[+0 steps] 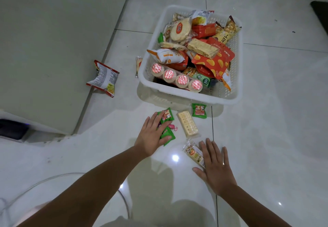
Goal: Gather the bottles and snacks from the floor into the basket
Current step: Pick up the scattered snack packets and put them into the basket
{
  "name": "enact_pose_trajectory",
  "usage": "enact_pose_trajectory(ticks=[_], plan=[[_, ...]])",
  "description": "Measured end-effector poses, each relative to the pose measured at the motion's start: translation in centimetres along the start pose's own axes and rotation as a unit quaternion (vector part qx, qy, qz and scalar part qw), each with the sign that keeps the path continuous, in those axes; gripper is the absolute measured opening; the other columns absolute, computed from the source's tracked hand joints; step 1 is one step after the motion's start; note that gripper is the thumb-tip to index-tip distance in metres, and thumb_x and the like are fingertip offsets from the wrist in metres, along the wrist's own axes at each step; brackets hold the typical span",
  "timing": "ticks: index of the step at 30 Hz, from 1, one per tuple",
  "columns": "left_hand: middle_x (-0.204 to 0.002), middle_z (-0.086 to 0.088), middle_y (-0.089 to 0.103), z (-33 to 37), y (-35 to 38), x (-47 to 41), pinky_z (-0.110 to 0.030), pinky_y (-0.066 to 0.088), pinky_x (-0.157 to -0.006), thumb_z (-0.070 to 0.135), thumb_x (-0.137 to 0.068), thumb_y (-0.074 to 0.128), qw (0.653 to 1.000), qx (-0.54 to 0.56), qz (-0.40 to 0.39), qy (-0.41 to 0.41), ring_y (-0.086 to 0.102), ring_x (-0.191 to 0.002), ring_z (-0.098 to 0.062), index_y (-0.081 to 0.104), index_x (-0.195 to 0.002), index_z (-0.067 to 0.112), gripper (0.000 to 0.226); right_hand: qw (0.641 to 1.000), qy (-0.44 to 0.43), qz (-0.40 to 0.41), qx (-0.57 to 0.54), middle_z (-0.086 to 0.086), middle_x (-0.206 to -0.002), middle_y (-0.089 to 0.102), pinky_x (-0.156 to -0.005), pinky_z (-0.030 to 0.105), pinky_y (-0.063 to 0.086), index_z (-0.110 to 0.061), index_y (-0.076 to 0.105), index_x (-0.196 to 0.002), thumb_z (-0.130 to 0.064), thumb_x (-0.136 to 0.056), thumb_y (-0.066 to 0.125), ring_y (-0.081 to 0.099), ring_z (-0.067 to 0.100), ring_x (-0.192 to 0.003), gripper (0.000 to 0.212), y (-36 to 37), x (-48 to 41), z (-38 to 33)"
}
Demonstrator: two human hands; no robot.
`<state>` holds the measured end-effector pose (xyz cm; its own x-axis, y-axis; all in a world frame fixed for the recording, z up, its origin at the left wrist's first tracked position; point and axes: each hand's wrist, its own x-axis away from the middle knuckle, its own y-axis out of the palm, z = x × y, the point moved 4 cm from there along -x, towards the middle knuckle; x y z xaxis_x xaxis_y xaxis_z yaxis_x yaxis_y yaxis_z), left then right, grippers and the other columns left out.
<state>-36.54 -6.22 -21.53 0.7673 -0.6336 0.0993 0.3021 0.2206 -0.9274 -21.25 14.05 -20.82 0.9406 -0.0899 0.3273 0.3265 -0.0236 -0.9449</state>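
A white plastic basket (177,94) stands on the tiled floor, heaped with snack packets and a row of small foil-capped bottles (177,78). My left hand (152,134) lies flat over a cluster of small green packets (167,115) and a pink candy (173,127) in front of the basket. My right hand (215,166) rests flat on the floor, its fingers on the edge of a clear-wrapped snack bar (192,153). Between the hands lies a cracker pack (188,123). Another green packet (199,110) sits by the basket's front wall.
A red and white chip bag (104,78) lies at the left beside a grey cabinet wall (53,49). A small wrapped snack (138,65) leans against the basket's left side. A clear curved chair edge (53,177) shows at the lower left.
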Motion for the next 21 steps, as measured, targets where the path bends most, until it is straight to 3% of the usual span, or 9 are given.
enact_pose_trajectory(ticks=[6, 9, 11, 13, 15, 17, 19, 21], plan=[[-0.151, -0.008, 0.035, -0.1, 0.6, 2.8, -0.048, 0.025, -0.114, 0.065, -0.092, 0.025, 1.0, -0.02, 0.015, -0.008, 0.028, -0.14, -0.027, 0.045, -0.136, 0.03, 0.059, 1.0, 0.0, 0.0, -0.004, 0.019, -0.146, 0.039, -0.113, 0.048, 0.004, -0.009, 0.024, -0.146, -0.067, -0.091, 0.011, 0.03, 0.033, -0.135, 0.081, -0.3, 0.1, -0.2], [-0.145, -0.01, 0.037, 0.3, 0.4, 3.8, -0.052, 0.039, -0.103, 0.062, -0.087, 0.04, 0.998, -0.002, 0.058, -0.018, 0.037, -0.131, -0.03, 0.043, -0.138, 0.029, 0.06, 1.0, 0.002, -0.002, -0.005, 0.019, -0.145, 0.04, -0.113, 0.048, 0.005, -0.008, 0.024, -0.145, -0.066, -0.092, 0.01, 0.031, 0.032, -0.134, 0.08, -0.3, 0.1, -0.2], [-0.151, -0.011, 0.024, 0.7, -0.2, 4.0, -0.053, 0.033, -0.108, 0.068, -0.081, 0.042, 0.997, 0.019, 0.06, -0.04, 0.031, -0.135, -0.035, 0.024, -0.146, 0.035, 0.075, 1.0, 0.001, -0.003, -0.005, 0.02, -0.145, 0.041, -0.113, 0.048, 0.004, -0.008, 0.027, -0.144, -0.066, -0.092, 0.01, 0.031, 0.032, -0.134, 0.08, -0.2, 0.1, -0.2], [-0.159, -0.009, 0.001, 1.2, -0.4, 3.6, -0.051, 0.014, -0.114, 0.079, -0.073, 0.037, 0.997, 0.032, 0.031, -0.063, 0.006, -0.145, -0.036, -0.003, -0.145, 0.048, 0.088, 1.0, -0.002, -0.002, -0.003, 0.019, -0.145, 0.04, -0.113, 0.048, 0.004, -0.008, 0.028, -0.144, -0.066, -0.091, 0.01, 0.031, 0.032, -0.134, 0.08, -0.1, 0.0, -0.2], [-0.158, -0.005, -0.018, 2.1, -0.5, 3.1, -0.048, 0.0, -0.114, 0.084, -0.068, 0.035, 0.998, 0.018, 0.007, -0.063, -0.014, -0.145, -0.033, -0.013, -0.141, 0.055, 0.092, 1.0, -0.005, -0.002, -0.003, 0.019, -0.146, 0.04, -0.113, 0.048, 0.004, -0.008, 0.03, -0.144, -0.067, -0.091, 0.011, 0.03, 0.033, -0.134, 0.081, -0.1, -0.1, -0.2], [-0.159, -0.006, -0.016, 2.5, 0.1, 2.8, -0.052, 0.002, -0.115, 0.082, -0.069, 0.038, 0.999, -0.025, -0.005, -0.044, -0.012, -0.146, -0.035, -0.002, -0.144, 0.055, 0.089, 1.0, -0.003, -0.003, -0.005, 0.019, -0.146, 0.039, -0.113, 0.048, 0.003, -0.008, 0.03, -0.144, -0.067, -0.091, 0.011, 0.03, 0.032, -0.135, 0.081, 0.0, -0.1, -0.1], [-0.158, -0.011, 0.011, 2.3, 0.5, 2.8, -0.055, 0.024, -0.109, 0.074, -0.071, 0.043, 0.997, -0.061, 0.023, -0.033, 0.011, -0.143, -0.036, 0.03, -0.141, 0.046, 0.076, 1.0, 0.001, -0.004, -0.012, 0.018, -0.147, 0.039, -0.113, 0.048, 0.004, -0.009, 0.03, -0.144, -0.066, -0.091, 0.011, 0.03, 0.032, -0.135, 0.08, -0.1, -0.1, -0.2], [-0.145, -0.013, 0.039, 1.8, 0.5, 2.8, -0.049, 0.043, -0.093, 0.068, -0.069, 0.048, 0.995, -0.059, 0.074, -0.031, 0.033, -0.126, -0.033, 0.054, -0.124, 0.037, 0.064, 1.0, 0.003, -0.004, -0.016, 0.018, -0.147, 0.038, -0.113, 0.048, 0.005, -0.009, 0.029, -0.144, -0.066, -0.092, 0.011, 0.03, 0.031, -0.135, 0.08, 0.1, 0.0, -0.2]])
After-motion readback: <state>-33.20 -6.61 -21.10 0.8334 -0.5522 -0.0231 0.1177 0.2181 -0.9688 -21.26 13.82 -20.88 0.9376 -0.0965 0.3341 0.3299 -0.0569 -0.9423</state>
